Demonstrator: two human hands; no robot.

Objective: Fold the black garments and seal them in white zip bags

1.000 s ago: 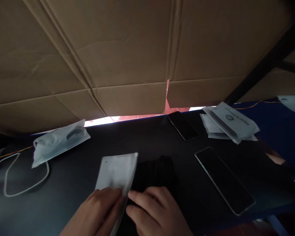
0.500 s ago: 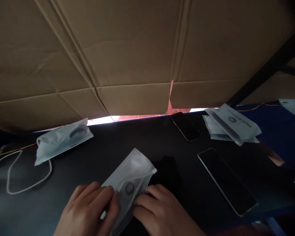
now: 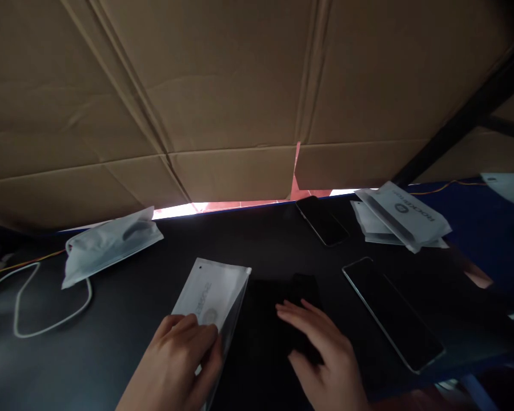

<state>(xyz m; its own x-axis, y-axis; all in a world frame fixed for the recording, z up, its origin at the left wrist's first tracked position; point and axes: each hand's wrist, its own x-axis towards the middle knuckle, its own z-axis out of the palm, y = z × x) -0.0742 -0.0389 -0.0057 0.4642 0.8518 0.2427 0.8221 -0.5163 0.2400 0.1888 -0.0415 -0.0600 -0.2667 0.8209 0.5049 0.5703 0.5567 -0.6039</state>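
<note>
A frosted white zip pouch (image 3: 216, 291) with a round logo and lettering lies slanted in front of me. My left hand (image 3: 180, 354) is closed on its left and lower part, fingers curled and thumb pressed in. To the right, my right hand (image 3: 325, 354) is off the pouch, with fingers and thumb apart. It is over a black item (image 3: 261, 319) on the dark table; the item's kind and outline are hard to make out in the shade.
Two phones, a larger phone (image 3: 394, 314) and a smaller phone (image 3: 323, 221), lie on the right. Behind them is a stack of white pouches (image 3: 406, 217). A filled pouch (image 3: 111, 245) and a white cable (image 3: 51, 331) lie on the left. Cardboard (image 3: 231, 85) stands behind the table.
My right hand has let go of the pouch and moved right, over the black item, fingers spreading. The pouch has turned a little and shifted left in my left hand.
</note>
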